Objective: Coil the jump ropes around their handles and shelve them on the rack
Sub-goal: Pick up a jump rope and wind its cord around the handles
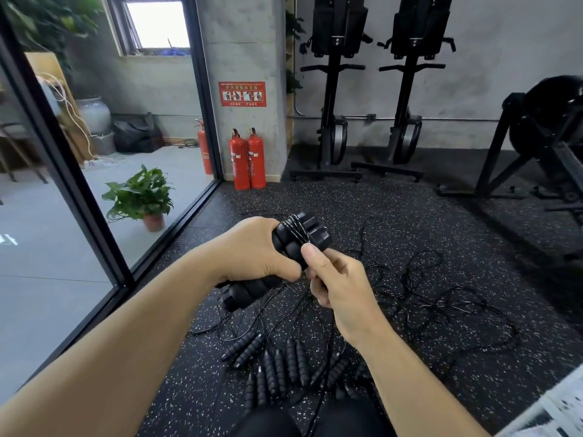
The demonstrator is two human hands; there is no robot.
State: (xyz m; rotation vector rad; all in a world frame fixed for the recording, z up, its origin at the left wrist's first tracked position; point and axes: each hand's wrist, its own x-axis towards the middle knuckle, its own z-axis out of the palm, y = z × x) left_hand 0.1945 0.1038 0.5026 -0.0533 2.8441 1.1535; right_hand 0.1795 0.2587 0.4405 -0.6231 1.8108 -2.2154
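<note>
My left hand (255, 250) grips a pair of black ribbed jump rope handles (303, 238) held together, with thin black rope wound a few turns round their upper end. My right hand (331, 279) pinches the rope just below those turns, thumb on top. The handles' lower ends (239, 294) stick out under my left hand. Several more black handles (277, 367) lie side by side on the floor below my hands, their thin ropes (441, 304) tangled in loose loops to the right.
Speckled black rubber floor (362, 200) spreads ahead. A glass partition with a black frame (94, 231) stands on the left, a potted plant (142, 197) behind it. Red fire extinguishers (247, 159) stand by a concrete pillar. Black gym machines (372, 89) line the far wall and right side. A white rack corner (555, 405) shows bottom right.
</note>
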